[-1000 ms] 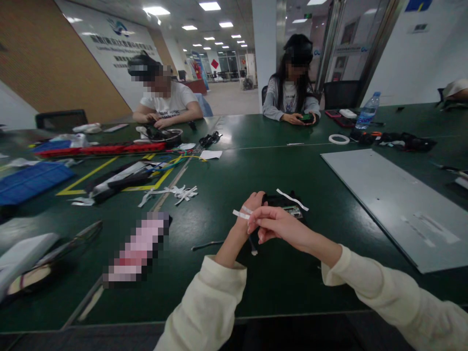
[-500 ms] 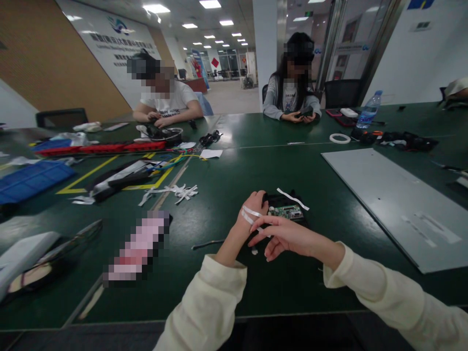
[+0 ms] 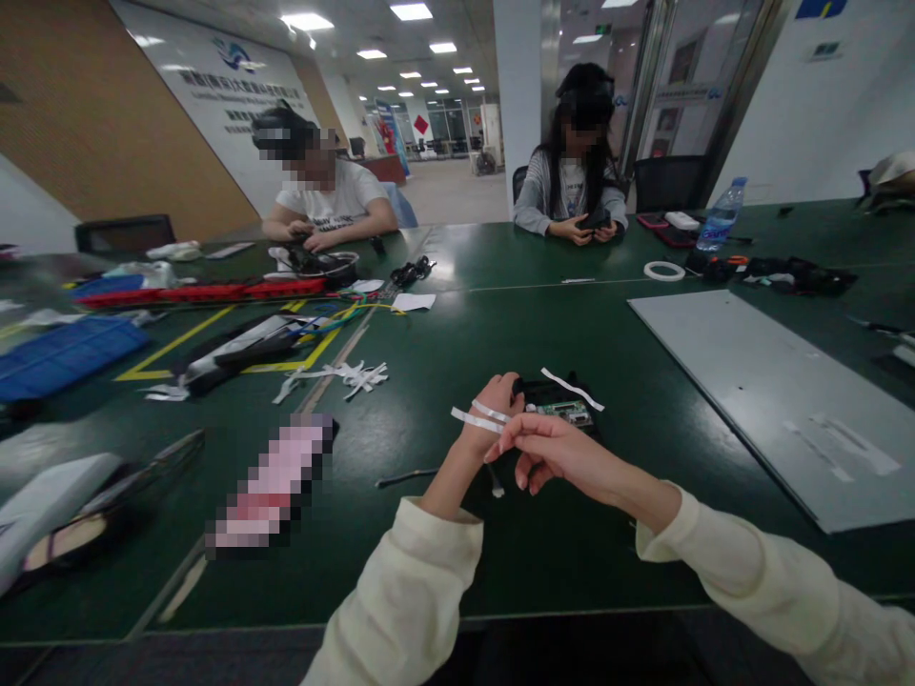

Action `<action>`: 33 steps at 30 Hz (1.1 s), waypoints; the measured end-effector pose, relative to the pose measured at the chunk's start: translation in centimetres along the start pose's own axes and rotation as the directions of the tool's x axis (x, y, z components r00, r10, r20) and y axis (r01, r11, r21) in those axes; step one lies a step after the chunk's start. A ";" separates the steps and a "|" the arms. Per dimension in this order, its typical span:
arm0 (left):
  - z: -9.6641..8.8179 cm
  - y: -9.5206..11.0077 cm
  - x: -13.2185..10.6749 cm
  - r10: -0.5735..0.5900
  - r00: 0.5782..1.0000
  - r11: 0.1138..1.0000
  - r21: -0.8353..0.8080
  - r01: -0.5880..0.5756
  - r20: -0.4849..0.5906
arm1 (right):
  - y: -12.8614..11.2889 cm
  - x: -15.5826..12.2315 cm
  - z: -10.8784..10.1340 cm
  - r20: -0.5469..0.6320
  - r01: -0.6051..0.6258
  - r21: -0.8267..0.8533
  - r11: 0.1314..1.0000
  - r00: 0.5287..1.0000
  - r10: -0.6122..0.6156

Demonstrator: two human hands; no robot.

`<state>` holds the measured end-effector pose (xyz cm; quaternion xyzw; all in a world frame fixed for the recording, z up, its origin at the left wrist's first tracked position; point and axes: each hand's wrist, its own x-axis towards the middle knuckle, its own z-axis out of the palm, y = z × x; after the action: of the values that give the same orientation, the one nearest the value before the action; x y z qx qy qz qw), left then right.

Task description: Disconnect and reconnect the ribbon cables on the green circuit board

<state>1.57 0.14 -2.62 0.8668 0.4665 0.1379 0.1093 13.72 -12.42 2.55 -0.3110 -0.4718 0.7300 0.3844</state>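
Note:
My left hand [image 3: 492, 405] rests on the green table [image 3: 500, 324], fingers curled on a small black device [image 3: 554, 395] with a green circuit board showing. White tape strips [image 3: 477, 416] are stuck across the back of that hand. My right hand [image 3: 547, 448] crosses over just in front of it, fingertips pinching the end of one strip at the left wrist. Another white strip [image 3: 572, 388] lies over the top of the device. A thin dark tool [image 3: 405, 476] lies on the table left of my forearm.
A grey panel [image 3: 772, 391] lies to the right. White tape scraps [image 3: 350, 376], cables and a red bar [image 3: 200, 291] lie to the left. A tape roll [image 3: 663, 272] and water bottle [image 3: 721, 217] stand farther back. Two people sit across the table.
My right hand opened and dropped slightly half a second ago, then closed back into a pinch on a strip at the left wrist. My left hand stayed on the device.

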 end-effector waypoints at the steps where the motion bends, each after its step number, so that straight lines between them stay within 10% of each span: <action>1: 0.1 -0.1 0.1 0.003 1.000 1.000 0.006 -0.003 0.004 | 0.1 0.0 0.1 0.000 0.001 -0.007 1.000 1.000 -0.001; 13: 0.1 0.0 -0.4 -0.001 0.999 1.000 -0.024 0.000 -0.038 | 1.0 0.5 0.2 0.014 -0.227 -0.013 0.974 0.974 0.227; 29: -0.2 0.3 -0.5 -0.068 0.994 0.978 -0.203 0.050 -0.084 | -1.2 -2.5 -1.8 0.101 -0.226 -0.120 0.967 0.966 0.239; 33: -1.0 0.7 -0.9 -0.026 0.994 0.961 -0.276 -0.004 -0.106 | -3.8 -4.3 -3.6 -0.029 -0.176 -0.251 0.952 0.984 0.175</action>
<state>1.30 -0.92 -1.59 0.8317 0.4530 0.2478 0.2041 19.87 -13.52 5.17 -0.4005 -0.5303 0.6941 0.2768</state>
